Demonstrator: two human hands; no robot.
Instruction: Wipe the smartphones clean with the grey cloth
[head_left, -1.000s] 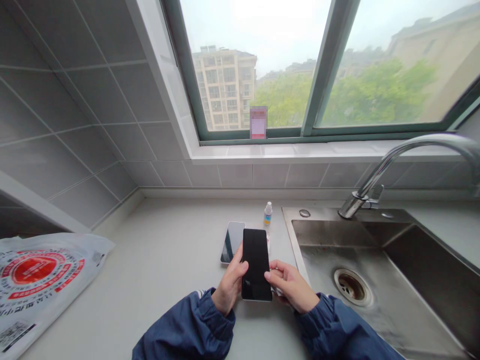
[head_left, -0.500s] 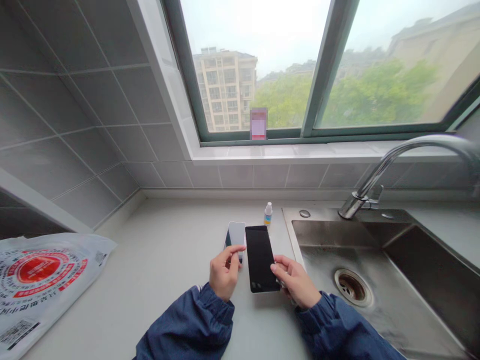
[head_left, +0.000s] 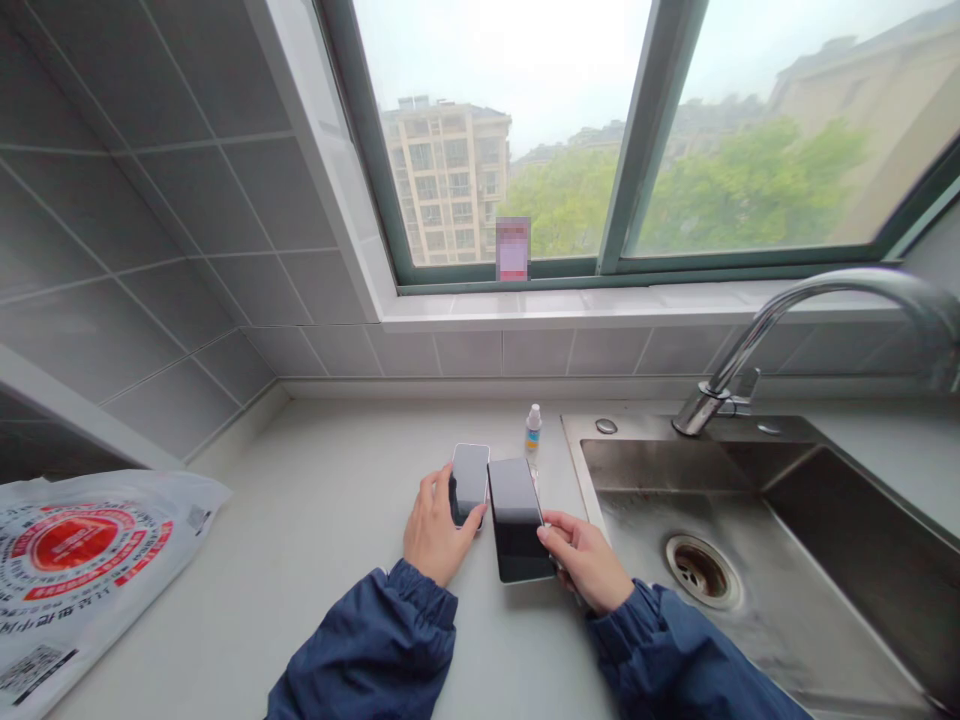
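**A:** Left hand [head_left: 433, 523], what do I log for it?

**B:** From my remote seat I read it as resting on the bench [head_left: 315, 560], fingers curled round the near end of the smaller phone [head_left: 469, 482]. The thumb lies along that phone's right edge. The phone lies flat, screen up, reaching away from the hand toward the wall.

**A:** And the right hand [head_left: 585, 555]?

**B:** It pinches the near right corner of the larger dark phone [head_left: 517, 518], thumb on top, fingers under the edge. I cannot tell whether that phone lies fully flat or is slightly lifted at the held corner. Something pale shows under the hand; too little of it is visible for me to name.

**A:** How do the two phones stand to each other?

**B:** Side by side between the hands, long edges just beside one another, the dark one to the right of the smaller one and reaching closer to the wrists.

**A:** What lies around them?

**B:** Beyond the phones, away from both hands, a small white dropper bottle [head_left: 533, 427] stands upright. Just right of the right hand runs the rim of the steel sink [head_left: 750, 500], with the tap [head_left: 757, 340] arching over it. Well to the left of the left hand lies a printed plastic bag [head_left: 82, 560]. Both sleeves are dark blue.
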